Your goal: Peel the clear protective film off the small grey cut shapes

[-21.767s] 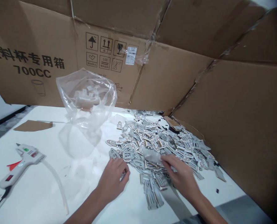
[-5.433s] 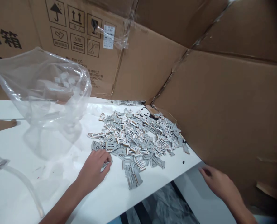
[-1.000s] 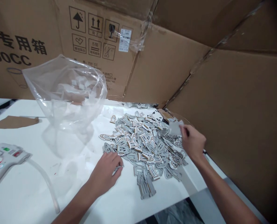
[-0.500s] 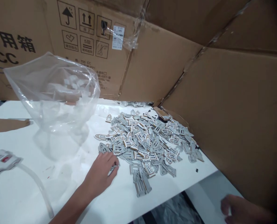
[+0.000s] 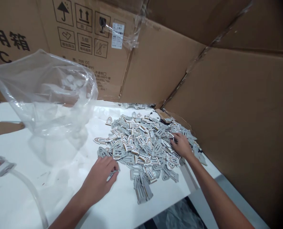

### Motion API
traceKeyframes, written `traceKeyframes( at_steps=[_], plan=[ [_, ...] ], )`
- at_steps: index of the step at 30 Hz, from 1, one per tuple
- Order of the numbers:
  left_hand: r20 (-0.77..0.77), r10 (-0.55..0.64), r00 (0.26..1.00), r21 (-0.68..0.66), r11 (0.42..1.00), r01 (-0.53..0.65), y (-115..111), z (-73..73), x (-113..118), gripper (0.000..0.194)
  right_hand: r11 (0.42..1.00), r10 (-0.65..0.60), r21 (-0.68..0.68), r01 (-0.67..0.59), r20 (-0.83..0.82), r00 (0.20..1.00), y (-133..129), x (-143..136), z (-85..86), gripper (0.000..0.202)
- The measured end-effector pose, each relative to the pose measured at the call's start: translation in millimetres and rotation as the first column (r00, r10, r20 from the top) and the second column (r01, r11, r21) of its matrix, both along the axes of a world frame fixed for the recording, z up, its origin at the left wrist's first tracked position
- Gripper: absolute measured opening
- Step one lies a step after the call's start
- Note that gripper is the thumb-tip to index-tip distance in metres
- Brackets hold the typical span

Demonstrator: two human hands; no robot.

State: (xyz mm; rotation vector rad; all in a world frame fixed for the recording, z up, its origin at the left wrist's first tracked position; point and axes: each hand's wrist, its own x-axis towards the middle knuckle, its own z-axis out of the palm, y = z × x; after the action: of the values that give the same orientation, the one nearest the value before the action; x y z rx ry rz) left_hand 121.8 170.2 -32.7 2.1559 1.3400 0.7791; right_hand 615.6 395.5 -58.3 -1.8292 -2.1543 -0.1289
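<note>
A heap of small flat arched window-shaped pieces (image 5: 141, 143), grey or white with brown-edged patterns, lies on the white table. At its near left edge, my left hand (image 5: 100, 175) is curled, with a grey piece (image 5: 113, 172) partly showing between its fingers and thumb. My right hand (image 5: 182, 145) reaches into the right side of the heap. Its thumb and fingertips close on the end of a white arched piece (image 5: 169, 135); the fingers partly hide the contact. Several grey pieces (image 5: 142, 189) lie side by side at the heap's near edge.
Cardboard walls (image 5: 239, 111) enclose the table's back and right. A clear plastic bag (image 5: 48, 95) with white bits stands at the left. Nearby are a white device with a hose (image 5: 31, 187) and a brown cardboard strip (image 5: 5, 128). Dark bits lie behind the heap.
My right hand has come from low at the right, off the table, up to the heap's right side. My left hand stays curled at the left edge. The view has shifted slightly.
</note>
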Motion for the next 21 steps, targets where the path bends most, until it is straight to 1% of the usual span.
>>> traceKeyframes(
  at_steps=[3,7,10,13,15,16,18,21],
  plan=[
    [-0.002,-0.004,1.000,0.006,1.000,0.004,0.9,-1.4,0.5,0.011,1.000,-0.001,0.013,0.001,0.004,1.000,1.5,-2.0,-7.0,0.039],
    [-0.024,0.007,1.000,0.019,1.000,-0.007,1.1,-2.9,0.6,0.011,1.000,0.014,0.025,-0.013,-0.044,0.999,-3.5,-2.7,-4.4,0.043],
    [-0.019,0.006,1.000,0.022,1.000,-0.005,1.2,-2.9,0.5,0.010,0.997,0.006,0.076,0.005,-0.141,0.990,-6.8,-4.7,3.9,0.045],
    [-0.019,0.002,1.000,0.020,1.000,-0.001,1.4,-2.0,0.8,0.010,0.981,-0.035,0.171,0.087,-0.287,0.957,-6.8,-6.5,17.6,0.051],
    [-0.028,0.004,1.000,0.015,1.000,-0.004,1.3,-1.3,1.0,0.010,0.974,-0.041,0.193,0.120,-0.368,0.929,-5.2,-6.6,26.8,0.057],
    [-0.032,0.006,0.999,0.013,1.000,-0.006,1.2,-1.0,1.0,0.010,0.977,-0.035,0.181,0.114,-0.388,0.921,-4.6,-6.3,30.3,0.057],
    [-0.036,0.009,0.999,0.012,1.000,-0.009,0.7,-0.7,0.8,0.010,0.992,-0.010,0.115,0.057,-0.374,0.928,-5.2,-5.6,33.4,0.051],
    [-0.035,0.014,0.999,0.023,1.000,-0.013,-0.3,-0.9,0.1,0.010,0.999,0.031,0.004,-0.031,-0.293,0.956,-12.3,-6.8,27.9,0.043]
  ],
)
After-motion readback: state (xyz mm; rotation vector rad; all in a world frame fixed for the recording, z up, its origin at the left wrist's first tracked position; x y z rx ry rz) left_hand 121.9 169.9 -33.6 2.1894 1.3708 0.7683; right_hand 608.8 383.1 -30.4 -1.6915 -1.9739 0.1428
